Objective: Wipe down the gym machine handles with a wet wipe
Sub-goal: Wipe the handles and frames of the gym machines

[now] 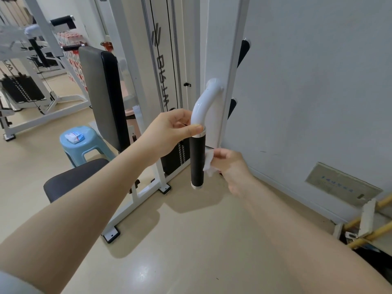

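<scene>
A white bent tube [202, 105] comes off the machine post and ends in a black handle grip [197, 161] that hangs upright. My left hand [169, 132] holds the white tube just above the grip, thumb lying across the front by the metal ring. My right hand [231, 166] pinches a crumpled white wet wipe [209, 163] and presses it against the right side of the black grip, about halfway down.
A grey-and-black backrest pad [101, 92] and a black seat [72, 179] stand to the left. A blue plastic stool [84, 143] carries a pack of wipes [74, 137]. White wall [307, 92] close on the right. Yellow pipes [373, 228] lie at the lower right. Another machine [31, 81] stands far left.
</scene>
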